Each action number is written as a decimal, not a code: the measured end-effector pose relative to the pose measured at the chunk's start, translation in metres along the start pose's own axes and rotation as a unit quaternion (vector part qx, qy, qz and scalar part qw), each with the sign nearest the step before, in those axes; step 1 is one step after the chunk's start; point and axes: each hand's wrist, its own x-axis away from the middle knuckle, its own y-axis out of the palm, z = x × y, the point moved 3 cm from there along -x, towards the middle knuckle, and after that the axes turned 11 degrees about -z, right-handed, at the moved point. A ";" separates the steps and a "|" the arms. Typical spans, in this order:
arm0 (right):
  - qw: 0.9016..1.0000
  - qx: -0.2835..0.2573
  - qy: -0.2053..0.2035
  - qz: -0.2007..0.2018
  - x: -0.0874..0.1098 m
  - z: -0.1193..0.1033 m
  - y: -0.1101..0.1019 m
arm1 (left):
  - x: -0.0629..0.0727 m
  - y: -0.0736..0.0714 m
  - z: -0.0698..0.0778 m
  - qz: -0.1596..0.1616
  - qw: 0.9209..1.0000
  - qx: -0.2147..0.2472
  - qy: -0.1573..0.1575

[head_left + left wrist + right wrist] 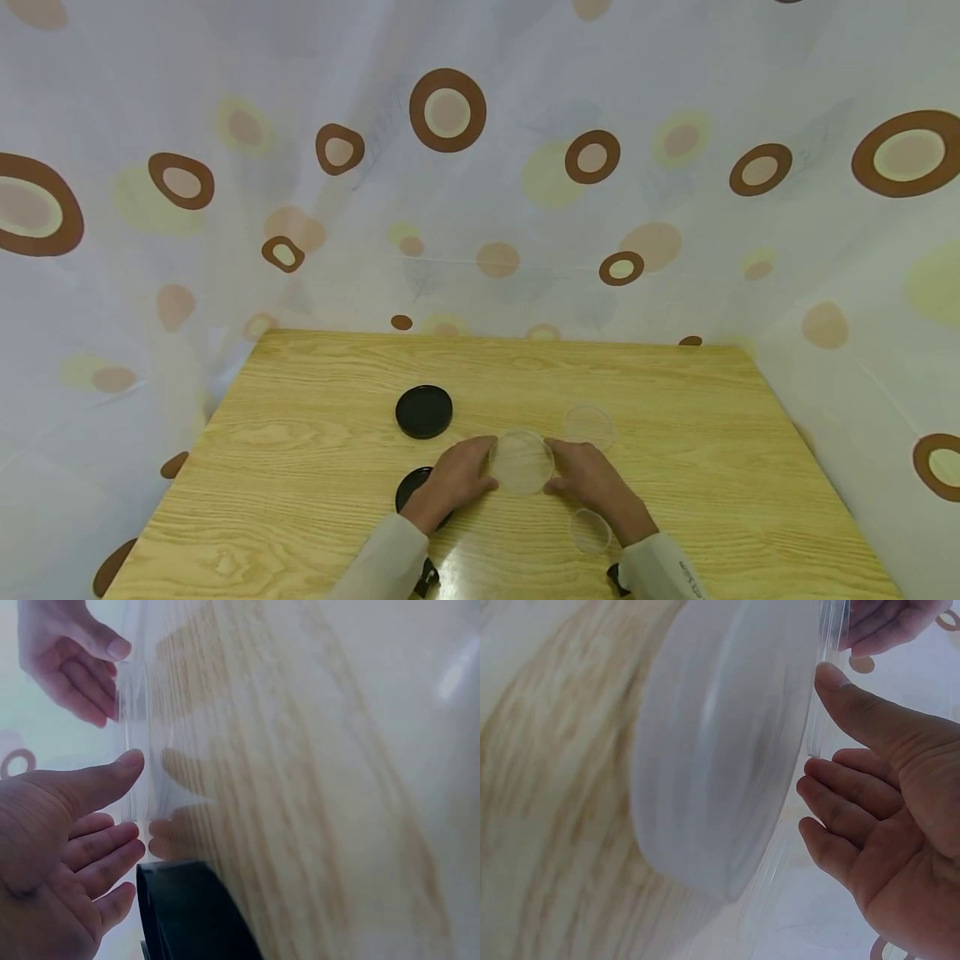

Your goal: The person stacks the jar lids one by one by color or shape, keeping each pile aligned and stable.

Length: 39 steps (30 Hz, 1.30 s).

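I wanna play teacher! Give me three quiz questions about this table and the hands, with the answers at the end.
1. Count: how many black dishes are on the table?

2. True or false: the left hand and right hand are on opposite sides of the same large clear dish.

3. Choose: in the head view, which is nearest the right sleeve?
A) the farther black dish
B) the small clear dish

Key: 1. Two. 2. True. 3. B.
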 end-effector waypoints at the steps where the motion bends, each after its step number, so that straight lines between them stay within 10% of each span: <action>1: 1.000 -0.001 -0.001 0.000 0.000 0.000 0.000 | 0.000 0.001 0.000 0.000 1.000 0.005 -0.002; 39: 0.999 0.006 -0.045 -0.013 0.020 -0.024 0.000 | 0.033 -0.009 0.001 0.002 1.000 -0.023 0.019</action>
